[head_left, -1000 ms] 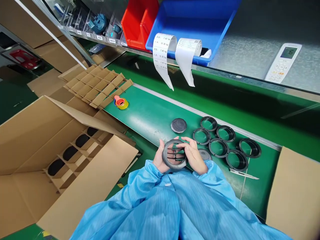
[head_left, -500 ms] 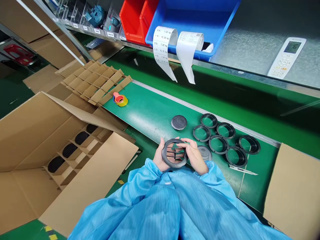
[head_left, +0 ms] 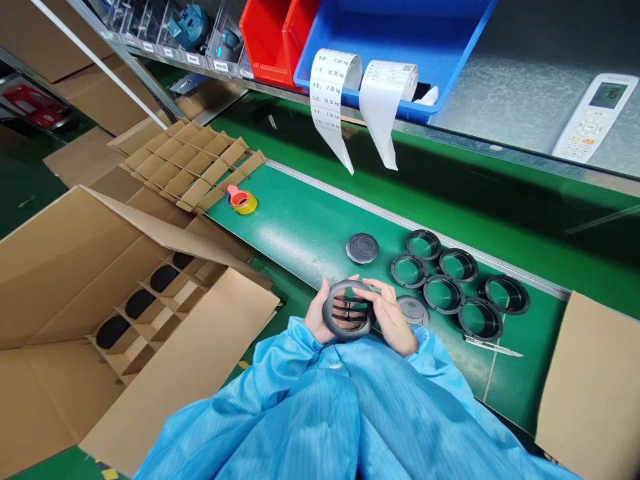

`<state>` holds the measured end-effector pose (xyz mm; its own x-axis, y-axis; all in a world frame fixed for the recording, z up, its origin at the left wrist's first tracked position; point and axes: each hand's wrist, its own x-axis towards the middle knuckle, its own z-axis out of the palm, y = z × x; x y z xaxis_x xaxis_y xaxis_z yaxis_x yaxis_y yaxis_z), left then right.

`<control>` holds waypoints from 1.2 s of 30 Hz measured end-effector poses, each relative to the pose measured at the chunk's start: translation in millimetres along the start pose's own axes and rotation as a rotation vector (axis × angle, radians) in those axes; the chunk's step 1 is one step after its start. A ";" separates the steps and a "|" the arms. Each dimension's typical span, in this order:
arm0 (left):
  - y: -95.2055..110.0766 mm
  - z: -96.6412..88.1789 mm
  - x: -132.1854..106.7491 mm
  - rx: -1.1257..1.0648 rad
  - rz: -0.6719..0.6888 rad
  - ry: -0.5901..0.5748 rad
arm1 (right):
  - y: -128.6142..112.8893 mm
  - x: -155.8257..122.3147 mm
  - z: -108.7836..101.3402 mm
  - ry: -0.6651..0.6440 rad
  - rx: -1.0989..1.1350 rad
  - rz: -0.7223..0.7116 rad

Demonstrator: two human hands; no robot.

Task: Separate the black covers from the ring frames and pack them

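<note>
Both hands hold a round black grille (head_left: pixel 349 311) with slats, close to my chest over the green belt (head_left: pixel 300 227). My left hand (head_left: pixel 318 319) grips its left rim from behind. My right hand (head_left: pixel 391 318) closes on its right rim, fingers curled over the front. Just right of my right hand a grey disc (head_left: pixel 413 309) lies on the belt, partly hidden. Another grey disc (head_left: pixel 362 248) lies farther out. Several black rings (head_left: pixel 443 293) sit in a cluster to the right.
An open cardboard box (head_left: pixel 115 313) with divider cells, some holding dark parts, stands at the left. Spare cardboard dividers (head_left: pixel 187 167) and a tape roll (head_left: pixel 243 200) lie beyond it. A thin metal tool (head_left: pixel 493 347) lies by the rings. Red and blue bins (head_left: pixel 380 40) hang above; cardboard (head_left: pixel 590 393) at right.
The grille has tilted slightly in my hands and my fingers have shifted on its rim. The view has drifted a little; nothing on the belt has moved.
</note>
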<state>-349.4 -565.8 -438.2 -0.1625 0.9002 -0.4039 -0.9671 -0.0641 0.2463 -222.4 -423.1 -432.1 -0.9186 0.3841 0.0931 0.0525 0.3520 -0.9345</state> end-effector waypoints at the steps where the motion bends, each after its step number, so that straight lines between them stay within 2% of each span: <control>1: 2.2 -1.0 0.5 -0.004 0.000 0.000 | -0.2 1.3 1.1 -0.003 -0.005 0.001; 14: 29.5 -9.8 11.1 -0.024 -0.074 0.014 | 9.5 17.3 15.2 -0.016 0.001 0.033; 21: 40.1 1.1 11.8 -0.024 -0.116 0.030 | 8.0 23.9 16.1 0.029 0.130 0.113; 25: 39.6 13.4 8.2 0.018 -0.091 0.129 | 9.6 23.4 16.4 0.058 0.197 0.135; 28: 36.7 23.6 4.6 0.042 -0.063 0.161 | 9.4 20.6 15.4 0.060 0.238 0.144; 32: 31.2 31.3 0.4 0.034 -0.049 0.110 | 4.3 15.2 12.5 0.069 0.268 0.123; 36: 24.3 29.7 -2.0 0.014 -0.045 0.061 | -4.3 9.2 7.6 0.076 0.277 0.093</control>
<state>-366.8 -556.3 -405.2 -0.1313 0.8741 -0.4677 -0.9708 -0.0179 0.2391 -234.1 -427.5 -429.9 -0.8821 0.4707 0.0186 0.0165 0.0705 -0.9974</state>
